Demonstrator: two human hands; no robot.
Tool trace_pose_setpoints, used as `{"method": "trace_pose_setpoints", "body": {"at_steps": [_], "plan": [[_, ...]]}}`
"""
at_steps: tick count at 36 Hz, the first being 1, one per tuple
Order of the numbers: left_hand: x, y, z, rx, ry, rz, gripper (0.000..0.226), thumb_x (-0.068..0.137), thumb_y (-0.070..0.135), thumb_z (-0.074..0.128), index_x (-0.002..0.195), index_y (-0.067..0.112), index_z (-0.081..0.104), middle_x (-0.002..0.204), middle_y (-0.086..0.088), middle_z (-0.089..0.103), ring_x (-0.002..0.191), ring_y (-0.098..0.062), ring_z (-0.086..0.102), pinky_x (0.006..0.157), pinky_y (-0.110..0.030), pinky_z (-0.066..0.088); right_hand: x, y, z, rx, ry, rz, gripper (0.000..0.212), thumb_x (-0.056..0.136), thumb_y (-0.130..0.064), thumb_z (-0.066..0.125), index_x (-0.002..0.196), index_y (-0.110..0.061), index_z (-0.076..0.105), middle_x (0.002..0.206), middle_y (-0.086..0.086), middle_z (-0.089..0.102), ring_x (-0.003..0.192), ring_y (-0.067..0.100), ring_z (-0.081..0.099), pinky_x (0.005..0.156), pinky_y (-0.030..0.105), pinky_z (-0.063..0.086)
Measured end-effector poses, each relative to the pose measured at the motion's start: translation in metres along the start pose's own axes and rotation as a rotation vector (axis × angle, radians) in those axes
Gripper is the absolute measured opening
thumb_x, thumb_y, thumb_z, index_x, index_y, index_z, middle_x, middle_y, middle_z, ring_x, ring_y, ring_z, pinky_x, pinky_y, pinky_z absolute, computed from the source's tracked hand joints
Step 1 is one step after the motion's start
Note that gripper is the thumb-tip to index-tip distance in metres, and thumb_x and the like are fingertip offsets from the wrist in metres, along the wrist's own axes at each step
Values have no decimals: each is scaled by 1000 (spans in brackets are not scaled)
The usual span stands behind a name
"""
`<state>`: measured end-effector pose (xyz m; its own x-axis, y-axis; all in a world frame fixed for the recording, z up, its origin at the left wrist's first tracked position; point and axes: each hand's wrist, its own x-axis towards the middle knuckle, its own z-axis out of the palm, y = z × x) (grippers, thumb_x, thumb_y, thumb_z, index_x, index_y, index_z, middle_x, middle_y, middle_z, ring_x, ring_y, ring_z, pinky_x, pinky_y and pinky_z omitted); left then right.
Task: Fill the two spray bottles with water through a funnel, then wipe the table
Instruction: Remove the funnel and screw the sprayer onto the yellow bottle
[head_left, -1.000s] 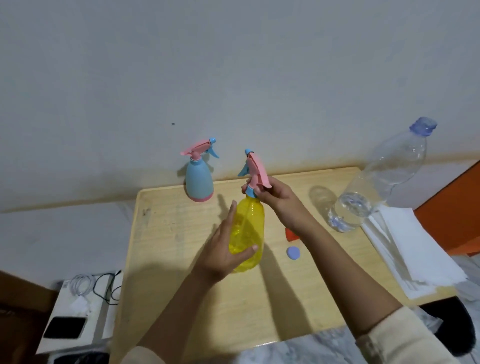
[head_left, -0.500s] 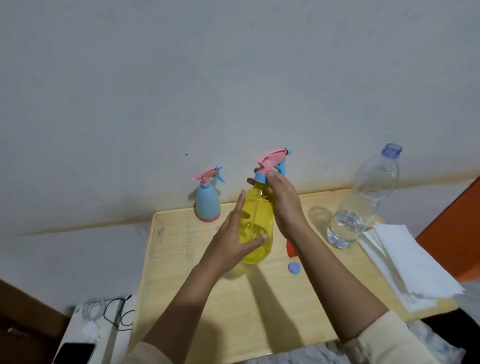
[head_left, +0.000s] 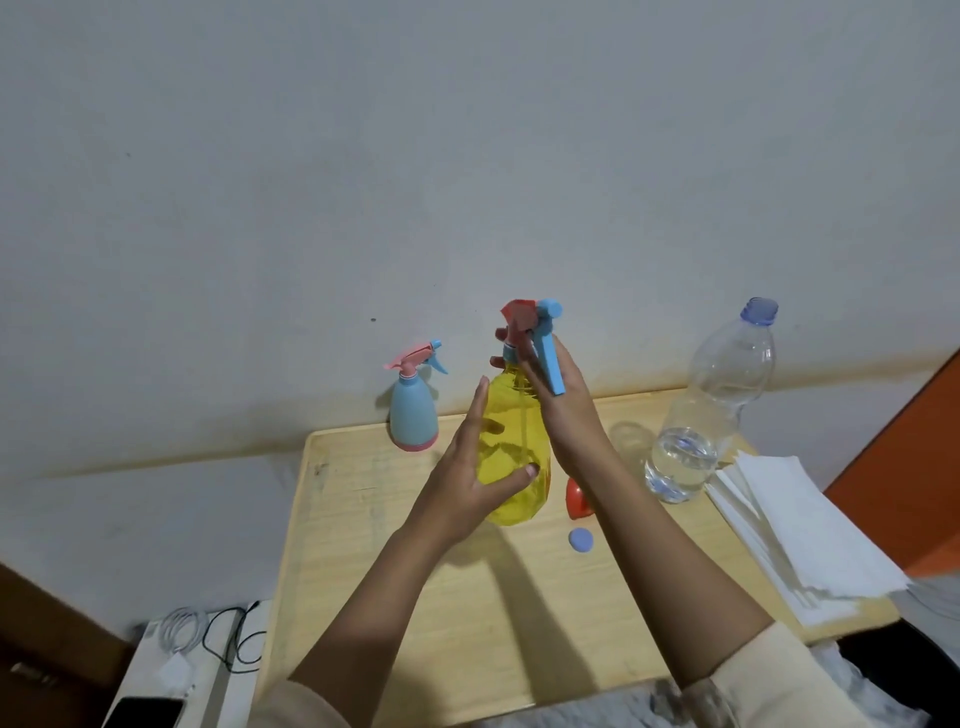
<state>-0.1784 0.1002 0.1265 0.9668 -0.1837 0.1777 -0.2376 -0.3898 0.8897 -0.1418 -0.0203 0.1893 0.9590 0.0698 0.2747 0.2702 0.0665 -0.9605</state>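
above the table (head_left: 395, 597), both hands' grip holds the upright yellow spray bottle (head_left: 517, 467), trigger toward camera.

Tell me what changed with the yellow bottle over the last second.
The spray head has turned under the right hand, its blue trigger now toward the camera. The left hand still grips the yellow bottle. The blue bottle and water bottle stayed put.

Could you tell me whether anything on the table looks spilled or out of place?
No spill shows. The water bottle stands uncapped; a loose blue cap lies on the table beside the yellow spray bottle.
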Motion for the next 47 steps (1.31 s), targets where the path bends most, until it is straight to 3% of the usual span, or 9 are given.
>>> {"method": "trace_pose_setpoints", "body": {"at_steps": [4,8,14,19,25,29,34,38,47], "plan": [[0,3,1,8,-9,7,94,68,65,62,135,67,-4,150,19,25,137,-7,30,108,-40,36,1,-4,0,57,92,17,14,94,-26,50,100,-19,60,103,6,69,95,13,65,75,17,51],[0,4,0,3,-18,8,93,67,68,61,134,67,-3,147,22,26,136,-9,33,107,-44,38,3,-4,-5,171,42,70,13,94,-26,50,98,-24,63,100,4,72,106,23,65,95,37,48],[2,5,-2,-62,-26,7,93,68,64,64,136,65,1,150,15,31,133,-11,39,106,-49,40,4,-4,-10,230,-5,97,18,94,-25,50,104,-17,62,106,7,71,106,23,64,87,33,53],[2,4,0,-39,-27,26,94,67,63,65,136,66,1,152,18,26,137,-7,33,109,-47,36,3,3,-5,152,154,46,24,82,-12,68,101,-9,53,92,5,63,80,11,59,73,22,50],[4,2,0,-71,-16,26,92,68,63,64,134,67,1,151,17,27,136,-9,35,107,-46,40,-1,3,-6,120,30,99,20,95,-25,50,112,-16,56,106,5,64,102,20,63,90,37,50],[3,2,0,-47,-2,36,92,68,64,64,135,67,0,151,15,28,135,-8,36,106,-45,40,-1,2,-3,131,120,95,36,77,-35,72,103,-21,53,113,12,59,103,28,62,92,45,49],[4,2,-2,-36,8,47,93,69,62,64,137,64,0,152,18,24,137,-4,31,109,-42,37,0,1,-3,134,78,107,18,90,-19,59,107,-15,57,105,4,65,98,21,63,92,41,50],[5,2,-1,17,17,47,94,69,63,63,137,64,-2,153,16,24,138,-7,30,108,-43,37,1,1,0,102,163,113,31,85,-21,67,110,-10,54,112,14,65,102,28,64,93,42,51],[5,-2,0,65,43,60,94,74,57,66,135,66,-4,152,14,26,138,-9,31,105,-39,39,-2,-3,2,111,177,55,17,92,-27,55,98,-11,58,102,11,70,98,24,66,87,34,53]]}}
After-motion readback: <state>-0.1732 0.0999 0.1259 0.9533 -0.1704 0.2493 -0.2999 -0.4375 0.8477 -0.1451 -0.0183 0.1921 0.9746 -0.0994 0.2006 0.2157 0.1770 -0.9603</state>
